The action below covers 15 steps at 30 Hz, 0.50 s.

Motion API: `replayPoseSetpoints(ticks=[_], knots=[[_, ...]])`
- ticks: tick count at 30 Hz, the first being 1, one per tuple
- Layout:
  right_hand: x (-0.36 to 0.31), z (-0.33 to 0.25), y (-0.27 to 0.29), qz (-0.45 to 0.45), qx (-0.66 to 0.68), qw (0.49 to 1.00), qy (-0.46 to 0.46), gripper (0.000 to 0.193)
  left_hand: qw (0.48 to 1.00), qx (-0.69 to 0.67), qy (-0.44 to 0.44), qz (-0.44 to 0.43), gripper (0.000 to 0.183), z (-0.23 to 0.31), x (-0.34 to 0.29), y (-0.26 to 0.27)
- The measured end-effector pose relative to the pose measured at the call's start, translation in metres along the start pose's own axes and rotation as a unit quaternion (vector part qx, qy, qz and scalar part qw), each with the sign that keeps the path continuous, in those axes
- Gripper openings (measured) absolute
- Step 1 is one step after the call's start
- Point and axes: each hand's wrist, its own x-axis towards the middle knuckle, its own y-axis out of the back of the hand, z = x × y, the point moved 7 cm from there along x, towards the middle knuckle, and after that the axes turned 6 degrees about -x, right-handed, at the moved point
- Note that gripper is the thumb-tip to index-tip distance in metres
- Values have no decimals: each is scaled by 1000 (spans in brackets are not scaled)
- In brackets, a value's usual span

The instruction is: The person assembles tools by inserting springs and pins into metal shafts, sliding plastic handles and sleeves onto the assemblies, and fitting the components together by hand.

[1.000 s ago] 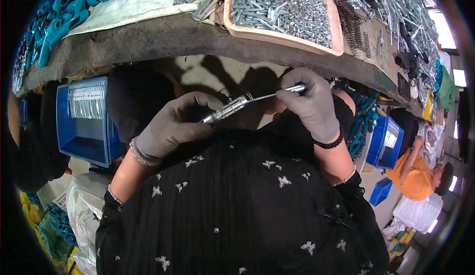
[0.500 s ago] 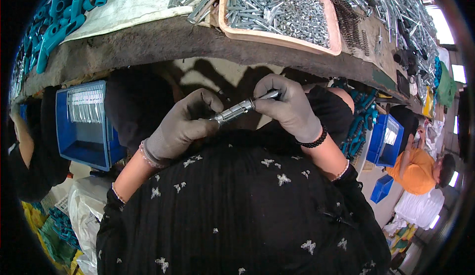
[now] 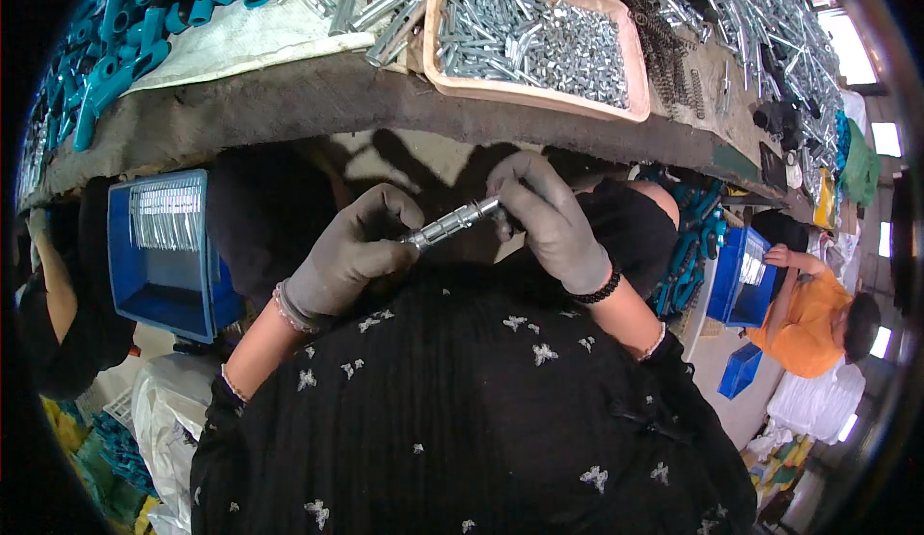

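Silver metal cylinder [image 3: 450, 226] lies mid-frame; the left hand's [image 3: 345, 258] fingers grasp its lower-left end, the right hand's [image 3: 552, 223] its upper-right end. I'd brace the left firmly and hold both ends in line, avoiding tilt.

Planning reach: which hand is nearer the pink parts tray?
Right. The right hand is directly below the tray in the picture; the left hand is farther, below and left.
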Motion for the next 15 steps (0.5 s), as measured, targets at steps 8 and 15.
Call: replayPoseSetpoints(ticks=[8,15], knots=[[2,-14,-18,-41,-32,995,-83,16,994,-7,-81,-67,25,9,-15,0],[79,-183,-39,13,-442,863,245,29,996,-32,-84,1,26,8,-49,32]])
